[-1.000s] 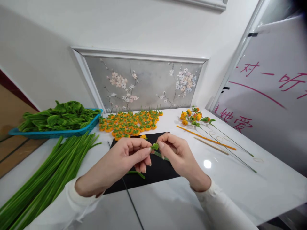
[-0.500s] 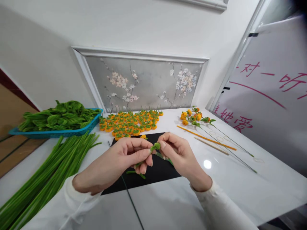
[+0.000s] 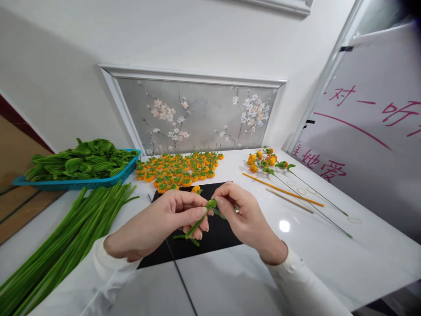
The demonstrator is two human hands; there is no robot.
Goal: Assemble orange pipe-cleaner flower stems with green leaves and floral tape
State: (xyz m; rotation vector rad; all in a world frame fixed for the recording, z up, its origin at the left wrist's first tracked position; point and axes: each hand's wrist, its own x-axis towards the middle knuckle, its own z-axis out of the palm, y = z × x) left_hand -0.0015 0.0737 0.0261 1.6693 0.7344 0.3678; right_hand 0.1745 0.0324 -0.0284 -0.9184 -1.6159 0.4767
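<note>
Between my two hands is a green pipe cleaner [image 3: 194,229] with a small curled loop at its upper end. My left hand [image 3: 179,215] pinches it between thumb and fingers just below the loop, and its straight tail slants down toward me. Thumb and fingertips of my right hand [image 3: 241,217] close on the loop from the other side. Both hands are over a black mat [image 3: 220,241]. Under the left fingers, short green pipe cleaner pieces [image 3: 187,239] lie on the mat. A small orange flower head [image 3: 196,189] sits at its far edge.
Long green pipe cleaners [image 3: 72,237] lie at left, below a blue basket [image 3: 121,175] of green leaves [image 3: 79,162]. Rows of orange pieces [image 3: 177,169] stand behind the mat. At right are finished flowers [image 3: 263,160], an orange pipe cleaner [image 3: 283,188] and a thin stick [image 3: 289,201].
The green pipe cleaner has turned, so its tail now shows below my left fingers. My right hand has shifted slightly left, and the loop sits a little lower.
</note>
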